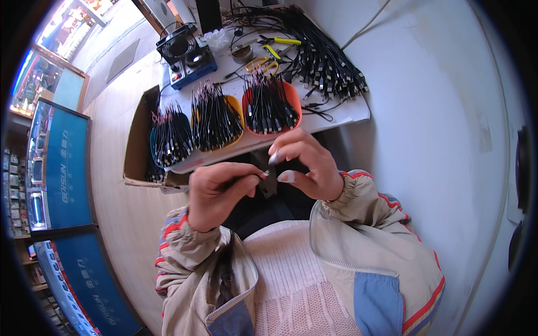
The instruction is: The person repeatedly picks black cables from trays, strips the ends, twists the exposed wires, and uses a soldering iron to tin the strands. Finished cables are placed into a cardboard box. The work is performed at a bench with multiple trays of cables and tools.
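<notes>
In front of my chest, my left hand (217,190) pinches a thin cable between thumb and fingers. The cable's bared wire end (265,175), with a bit of red, pokes out past the fingertips; the rest of it is hidden. Just to the right, my right hand (307,164) has thumb and fingers apart with nothing visible between them. White coverings are on its thumb and a fingertip. Beyond my hands stand bundles of short black cables, upright in an orange-red bin (295,106), a yellow bin (237,115) and a blue bin (152,144).
A white table (342,119) carries a heap of black USB cables (330,64), yellow-handled pliers (287,41), scissors (262,65), a small round tin (242,54) and a blue device with a fan (190,64). A cardboard box (134,148) stands at the table's left end. Display cases (67,168) line the left.
</notes>
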Motion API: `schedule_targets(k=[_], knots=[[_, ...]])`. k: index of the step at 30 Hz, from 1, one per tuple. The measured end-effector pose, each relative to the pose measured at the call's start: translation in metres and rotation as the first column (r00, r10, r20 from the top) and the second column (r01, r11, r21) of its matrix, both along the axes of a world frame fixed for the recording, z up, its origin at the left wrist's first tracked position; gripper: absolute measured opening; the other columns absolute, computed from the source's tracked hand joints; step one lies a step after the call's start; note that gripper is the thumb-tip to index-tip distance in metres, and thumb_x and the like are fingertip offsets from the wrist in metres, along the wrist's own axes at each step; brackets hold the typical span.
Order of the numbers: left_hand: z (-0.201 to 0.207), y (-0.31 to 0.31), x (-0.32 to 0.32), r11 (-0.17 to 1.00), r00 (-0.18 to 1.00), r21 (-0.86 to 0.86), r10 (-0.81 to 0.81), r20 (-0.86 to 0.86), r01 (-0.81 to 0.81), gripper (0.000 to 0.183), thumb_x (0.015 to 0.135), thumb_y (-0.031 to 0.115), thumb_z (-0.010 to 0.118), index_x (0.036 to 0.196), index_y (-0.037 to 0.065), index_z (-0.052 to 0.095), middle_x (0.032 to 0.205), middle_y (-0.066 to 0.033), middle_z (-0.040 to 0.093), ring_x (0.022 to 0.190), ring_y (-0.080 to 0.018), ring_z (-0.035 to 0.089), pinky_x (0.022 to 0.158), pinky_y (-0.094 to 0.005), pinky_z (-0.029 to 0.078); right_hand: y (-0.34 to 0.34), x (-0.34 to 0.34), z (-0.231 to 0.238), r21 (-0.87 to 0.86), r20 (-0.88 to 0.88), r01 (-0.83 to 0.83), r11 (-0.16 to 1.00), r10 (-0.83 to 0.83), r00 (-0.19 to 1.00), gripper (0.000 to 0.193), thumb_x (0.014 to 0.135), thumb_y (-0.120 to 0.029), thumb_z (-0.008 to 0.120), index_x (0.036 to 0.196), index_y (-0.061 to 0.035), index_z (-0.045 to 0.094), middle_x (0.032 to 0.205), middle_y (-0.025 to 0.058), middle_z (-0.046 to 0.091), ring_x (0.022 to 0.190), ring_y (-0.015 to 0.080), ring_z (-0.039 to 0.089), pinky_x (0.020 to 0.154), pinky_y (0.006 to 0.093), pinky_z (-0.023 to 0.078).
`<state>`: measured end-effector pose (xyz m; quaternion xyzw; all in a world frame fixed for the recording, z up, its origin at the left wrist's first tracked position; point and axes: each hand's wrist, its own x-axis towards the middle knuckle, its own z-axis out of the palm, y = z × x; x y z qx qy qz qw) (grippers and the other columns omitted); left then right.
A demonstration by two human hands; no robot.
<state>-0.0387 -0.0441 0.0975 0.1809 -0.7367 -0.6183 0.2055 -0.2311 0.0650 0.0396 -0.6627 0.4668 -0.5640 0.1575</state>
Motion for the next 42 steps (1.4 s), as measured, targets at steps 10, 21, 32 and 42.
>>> schedule_targets(k=[10,21,32,42], knots=[[0.034,-0.159,-0.127,0.547,0.979,-0.821,0.194,-0.068,-0.166,0.012,0.085,0.007,0.066,0.094,0.000,0.068,0.083,-0.0156,0.067,0.070,-0.0280,0.066,0.065,-0.0305,0.052,-0.040,-0.032,-0.043,0.216,0.199,-0.210,0.953,0.168,0.966,0.005,0.086,-0.003,0.062,0.090,-0.0025,0.063,0.075,0.0087,0.058,0.067,0.0241,0.057,0.061,0.0321,0.045],[-0.098,-0.283,-0.204,0.345,0.938,-0.888,0.059,0.343,0.303,0.014,0.073,0.004,0.059,0.085,0.003,0.067,0.085,-0.0114,0.063,0.086,-0.0316,0.062,0.076,-0.0387,0.051,-0.050,-0.085,-0.057,0.253,0.139,-0.122,0.960,0.089,0.986,0.013,0.077,-0.004,0.063,0.089,-0.0045,0.062,0.076,0.0093,0.059,0.068,0.0285,0.057,0.061,0.0378,0.045],[-0.105,-0.294,-0.219,0.263,0.914,-0.881,-0.006,0.405,0.393,0.015,0.072,0.004,0.056,0.084,0.003,0.065,0.085,-0.0112,0.060,0.091,-0.0303,0.060,0.080,-0.0375,0.050,-0.057,-0.080,-0.071,0.187,0.107,-0.171,0.967,0.153,0.982,0.014,0.073,-0.005,0.064,0.087,-0.0044,0.062,0.077,0.0073,0.061,0.068,0.0276,0.056,0.060,0.0381,0.044],[-0.107,-0.292,-0.224,0.248,0.905,-0.876,-0.007,0.426,0.414,0.015,0.072,0.004,0.056,0.084,0.003,0.065,0.087,-0.0118,0.061,0.092,-0.0309,0.060,0.080,-0.0385,0.050,-0.056,-0.078,-0.069,0.199,0.106,-0.158,0.967,0.139,0.985,0.014,0.074,-0.006,0.063,0.087,-0.0044,0.062,0.076,0.0082,0.059,0.067,0.0282,0.056,0.059,0.0388,0.044]])
